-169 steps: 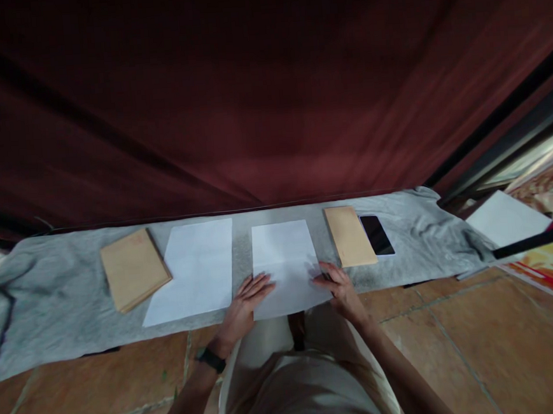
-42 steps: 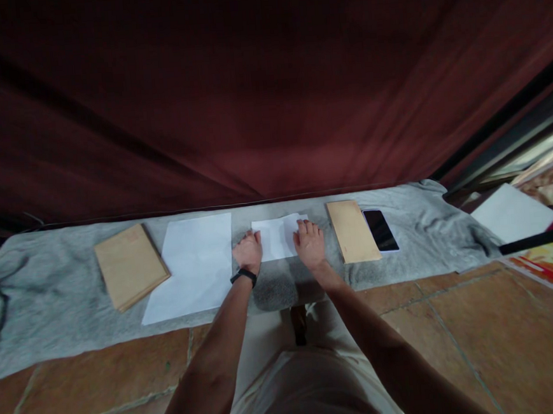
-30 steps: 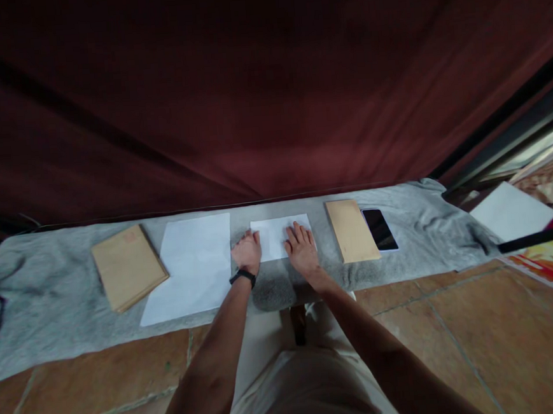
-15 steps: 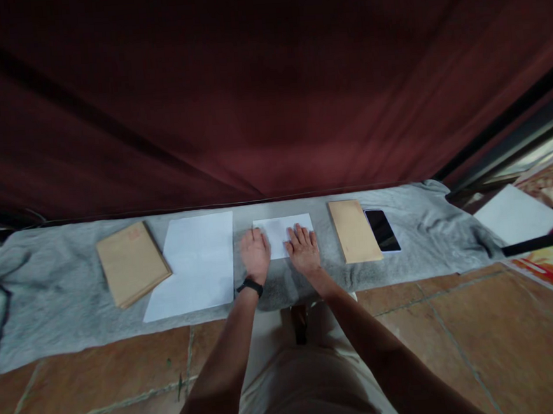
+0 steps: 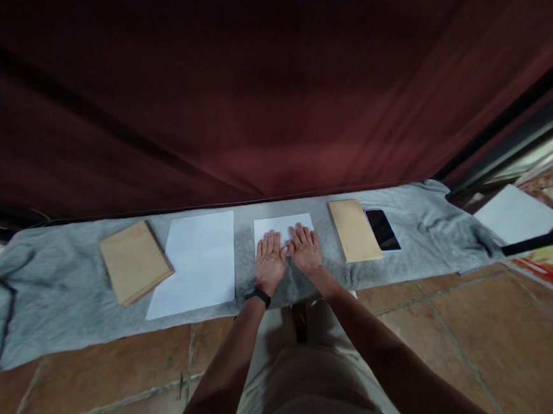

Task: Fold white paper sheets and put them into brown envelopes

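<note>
I pressed my left hand (image 5: 270, 260) and right hand (image 5: 303, 251), both flat and spread, onto the folded white paper (image 5: 282, 227).

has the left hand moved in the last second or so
Yes. The left hand slid rightward off the folded paper's left edge, away from the big white sheet, beside the right hand.

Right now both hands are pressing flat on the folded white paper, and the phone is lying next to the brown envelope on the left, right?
Not quite. In the head view the phone lies beside the brown envelope on the right, not the left one. Both hands, left hand and right hand, do press flat on the folded white paper.
</note>
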Motion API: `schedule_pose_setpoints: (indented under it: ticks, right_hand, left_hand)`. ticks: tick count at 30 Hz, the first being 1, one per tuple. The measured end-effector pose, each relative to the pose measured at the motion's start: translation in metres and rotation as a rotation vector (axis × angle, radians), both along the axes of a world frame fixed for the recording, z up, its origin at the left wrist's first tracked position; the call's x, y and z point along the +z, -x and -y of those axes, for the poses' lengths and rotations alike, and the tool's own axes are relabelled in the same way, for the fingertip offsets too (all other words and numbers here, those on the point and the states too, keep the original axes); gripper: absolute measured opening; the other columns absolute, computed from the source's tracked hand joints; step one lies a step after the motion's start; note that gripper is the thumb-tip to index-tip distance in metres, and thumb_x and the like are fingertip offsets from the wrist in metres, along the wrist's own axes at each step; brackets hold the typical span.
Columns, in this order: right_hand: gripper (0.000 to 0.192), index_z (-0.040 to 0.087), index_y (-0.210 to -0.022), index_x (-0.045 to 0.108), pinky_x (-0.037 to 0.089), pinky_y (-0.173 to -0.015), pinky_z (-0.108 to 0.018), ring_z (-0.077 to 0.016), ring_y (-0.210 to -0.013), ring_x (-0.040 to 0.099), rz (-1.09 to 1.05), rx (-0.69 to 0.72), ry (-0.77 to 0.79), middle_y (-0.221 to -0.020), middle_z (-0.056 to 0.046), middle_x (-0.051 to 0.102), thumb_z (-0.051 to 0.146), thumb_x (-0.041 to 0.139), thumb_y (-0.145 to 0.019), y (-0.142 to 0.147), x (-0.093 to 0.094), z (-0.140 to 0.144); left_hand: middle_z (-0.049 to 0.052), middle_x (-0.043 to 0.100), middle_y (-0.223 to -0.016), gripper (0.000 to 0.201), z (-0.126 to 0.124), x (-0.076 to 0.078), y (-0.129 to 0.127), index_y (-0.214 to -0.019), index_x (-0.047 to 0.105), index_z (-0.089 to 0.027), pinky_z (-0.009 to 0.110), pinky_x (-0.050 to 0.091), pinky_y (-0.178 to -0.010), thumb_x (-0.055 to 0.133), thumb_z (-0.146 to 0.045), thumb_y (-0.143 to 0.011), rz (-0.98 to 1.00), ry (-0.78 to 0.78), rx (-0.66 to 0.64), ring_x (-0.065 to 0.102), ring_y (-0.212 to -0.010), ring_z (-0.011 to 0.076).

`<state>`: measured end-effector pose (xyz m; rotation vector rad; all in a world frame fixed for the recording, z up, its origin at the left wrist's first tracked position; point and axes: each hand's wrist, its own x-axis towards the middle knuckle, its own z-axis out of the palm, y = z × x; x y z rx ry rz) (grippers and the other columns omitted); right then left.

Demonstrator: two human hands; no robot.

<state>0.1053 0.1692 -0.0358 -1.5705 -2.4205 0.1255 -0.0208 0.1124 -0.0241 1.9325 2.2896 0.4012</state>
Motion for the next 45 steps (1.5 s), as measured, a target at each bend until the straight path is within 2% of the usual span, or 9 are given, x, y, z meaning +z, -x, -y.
schedule_pose_setpoints:
  ticks: [6,12,16,19,22,27,39,42,45]
  right_hand:
    - [0.053,0.018,-0.156,0.042,0.026,-0.121,-0.051,-0.0286,-0.149,0.037,-0.002,-0.037,-0.022,-0.163,-0.015,0.038,0.039,0.038,-0.108,-0.013,-0.001,-0.003]
    - [0.057,0.008,-0.155,0.041,0.027,-0.121,-0.050,-0.0315,-0.147,0.039,0.017,-0.074,-0.040,-0.160,-0.018,0.042,0.038,0.036,-0.108,-0.034,0.000,-0.009]
    - [0.058,0.003,-0.155,0.038,0.027,-0.121,-0.054,-0.0326,-0.148,0.039,-0.022,-0.113,-0.088,-0.160,-0.023,0.040,0.034,0.036,-0.107,-0.030,0.007,-0.010]
    - [0.057,0.009,-0.157,0.037,0.024,-0.123,-0.053,-0.0307,-0.151,0.034,-0.091,-0.003,-0.110,-0.164,-0.018,0.034,0.034,0.035,-0.107,-0.011,0.014,-0.012]
    - [0.052,0.017,-0.156,0.043,0.023,-0.125,-0.048,-0.0274,-0.153,0.031,-0.129,0.129,-0.051,-0.166,-0.011,0.033,0.034,0.035,-0.107,0.014,0.015,-0.015]
    - [0.049,0.019,-0.153,0.048,0.021,-0.125,-0.048,-0.0288,-0.151,0.034,-0.082,0.149,0.029,-0.164,-0.009,0.039,0.036,0.038,-0.107,0.035,0.003,-0.027]
    - [0.051,0.018,-0.155,0.045,0.023,-0.122,-0.048,-0.0292,-0.149,0.037,-0.061,0.032,-0.010,-0.162,-0.013,0.040,0.036,0.038,-0.107,-0.005,-0.003,-0.050]
    - [0.051,0.017,-0.155,0.045,0.023,-0.122,-0.048,-0.0295,-0.149,0.037,-0.063,0.034,-0.020,-0.162,-0.014,0.040,0.035,0.038,-0.107,-0.008,-0.004,-0.049]
    - [0.052,0.016,-0.154,0.046,0.022,-0.122,-0.048,-0.0300,-0.149,0.037,-0.062,0.031,-0.026,-0.162,-0.014,0.040,0.035,0.039,-0.107,-0.007,-0.003,-0.048]
  left_hand:
    - [0.015,0.027,-0.168,0.060,0.010,-0.002,0.011,-0.158,0.033,-0.008,0.046,0.015,-0.129,0.028,-0.036,-0.105,-0.038,-0.003,0.073,0.016,-0.158,0.0243]
    - [0.016,0.028,-0.167,0.061,0.015,-0.002,0.016,-0.158,0.032,-0.006,0.045,0.017,-0.129,0.030,-0.036,-0.105,-0.042,-0.032,0.110,0.018,-0.158,0.0246]
    - [0.017,0.030,-0.166,0.061,0.015,-0.006,0.016,-0.158,0.034,-0.006,0.045,0.018,-0.129,0.032,-0.036,-0.105,-0.032,-0.070,0.107,0.021,-0.157,0.0256]
    - [0.019,0.033,-0.165,0.062,0.014,-0.010,0.016,-0.157,0.035,-0.005,0.048,0.020,-0.128,0.031,-0.037,-0.105,-0.047,-0.113,0.101,0.025,-0.156,0.0276]
    - [0.020,0.035,-0.163,0.062,0.014,-0.012,0.017,-0.156,0.037,-0.003,0.049,0.022,-0.127,0.030,-0.037,-0.105,-0.055,-0.146,0.089,0.027,-0.155,0.0292]
    - [0.019,0.038,-0.162,0.061,0.015,-0.012,0.018,-0.156,0.039,-0.005,0.049,0.023,-0.127,0.032,-0.037,-0.105,-0.039,-0.165,0.084,0.029,-0.154,0.0290]
    - [0.019,0.037,-0.162,0.060,0.014,-0.010,0.018,-0.156,0.038,-0.008,0.055,0.021,-0.127,0.034,-0.037,-0.105,0.016,-0.168,0.104,0.028,-0.155,0.0301]
    - [0.021,0.036,-0.163,0.060,0.004,-0.003,0.010,-0.155,0.038,-0.005,0.056,0.018,-0.127,0.031,-0.038,-0.105,-0.006,-0.170,0.096,0.026,-0.156,0.0311]
    - [0.018,0.033,-0.165,0.060,-0.019,0.004,-0.001,-0.158,0.034,-0.007,0.051,0.018,-0.128,0.029,-0.036,-0.105,0.008,-0.163,0.013,0.022,-0.157,0.0276]
